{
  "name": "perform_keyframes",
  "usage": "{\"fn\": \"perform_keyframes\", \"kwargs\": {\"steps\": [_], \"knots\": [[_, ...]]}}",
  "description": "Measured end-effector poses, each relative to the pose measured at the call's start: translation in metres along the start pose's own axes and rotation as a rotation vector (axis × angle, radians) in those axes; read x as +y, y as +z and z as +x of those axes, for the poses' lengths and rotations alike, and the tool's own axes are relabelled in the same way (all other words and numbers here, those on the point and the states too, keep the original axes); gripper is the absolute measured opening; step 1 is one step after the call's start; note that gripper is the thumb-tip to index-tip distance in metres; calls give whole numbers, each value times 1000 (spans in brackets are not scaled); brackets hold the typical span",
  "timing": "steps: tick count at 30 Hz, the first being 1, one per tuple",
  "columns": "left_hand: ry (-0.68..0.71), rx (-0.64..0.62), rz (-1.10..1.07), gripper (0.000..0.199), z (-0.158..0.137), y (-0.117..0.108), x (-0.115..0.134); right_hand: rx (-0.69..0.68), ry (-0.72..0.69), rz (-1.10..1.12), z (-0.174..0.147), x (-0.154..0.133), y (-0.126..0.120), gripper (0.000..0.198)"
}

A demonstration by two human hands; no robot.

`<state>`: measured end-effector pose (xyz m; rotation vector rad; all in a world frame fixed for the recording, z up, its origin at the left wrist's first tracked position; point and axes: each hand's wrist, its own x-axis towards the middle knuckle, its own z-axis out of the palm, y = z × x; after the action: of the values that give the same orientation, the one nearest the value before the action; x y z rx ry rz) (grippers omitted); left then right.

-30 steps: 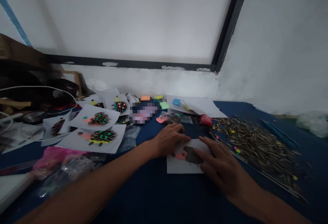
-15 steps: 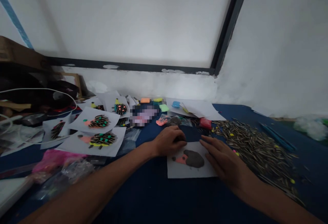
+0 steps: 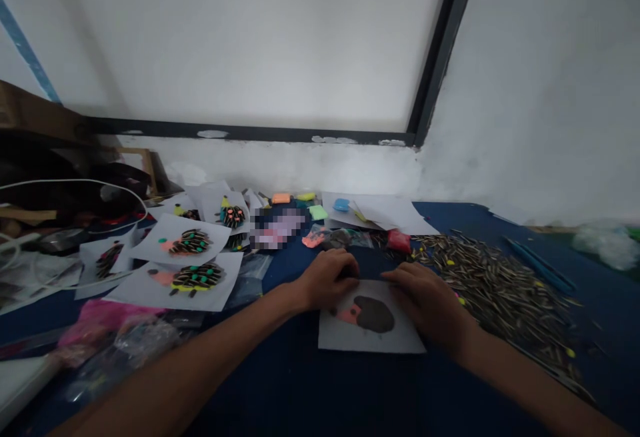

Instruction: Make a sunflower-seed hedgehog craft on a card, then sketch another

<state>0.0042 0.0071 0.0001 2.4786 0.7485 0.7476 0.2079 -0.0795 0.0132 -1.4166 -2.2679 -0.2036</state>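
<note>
A small white sheet of paper (image 3: 345, 342) lies on the blue tabletop in front of me. It bears a flat clay hedgehog (image 3: 375, 315) with a dark grey body and a pinkish-orange face. My left hand (image 3: 330, 278) rests at the sheet's upper left, fingers curled and thumb against the paper; its fingertips are partly hidden. Over the upper right edge lies my right hand (image 3: 433, 300), fingers extended and slightly bent, touching the sheet beside the grey body. A large pile of striped sunflower seeds (image 3: 500, 297) spreads just right of that hand.
Several sheets with seed-covered hedgehogs (image 3: 196, 277) lie at the left. Clear plastic bags (image 3: 145, 340) and a pink bag (image 3: 117, 317) are nearer. Behind my hands sit a red clay pack (image 3: 399, 241), a blue clay pack (image 3: 341, 204) and white paper (image 3: 395, 212). A blue tool (image 3: 540, 264) lies beyond the seeds.
The sheet has shifted slightly left. My right hand has moved a little left with its fingers bending more, while my left hand stays at the upper left corner. The view has shifted slightly.
</note>
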Motion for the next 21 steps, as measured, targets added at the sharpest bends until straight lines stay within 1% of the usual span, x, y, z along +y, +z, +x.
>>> {"fn": "perform_keyframes", "kwargs": {"steps": [2,4,6,7,8,10,12,14,16,21], "knots": [[7,17,-93,15,0,0,2,55,6,61,1,-2,-3,23],[-14,-1,-214,12,-1,0,6,129,39,139,1,-4,-6,21],[-64,-25,-340,16,-1,1,9,201,140,248,0,-6,-8,16],[-90,-26,-395,17,-1,1,10,222,207,314,0,-7,-8,18],[-110,-18,-442,17,-1,1,10,227,277,385,0,-8,-9,24],[-137,-6,-520,17,0,1,10,196,390,541,0,-9,-11,35],[-170,-9,-587,18,1,1,8,127,452,693,1,-11,-13,35],[-206,-25,-633,19,1,-1,6,54,486,795,2,-13,-16,30],[-232,-41,-659,21,1,-2,5,-5,508,840,4,-14,-18,28],[-237,-76,-673,22,0,-3,4,-69,554,877,3,-13,-16,30]]}}
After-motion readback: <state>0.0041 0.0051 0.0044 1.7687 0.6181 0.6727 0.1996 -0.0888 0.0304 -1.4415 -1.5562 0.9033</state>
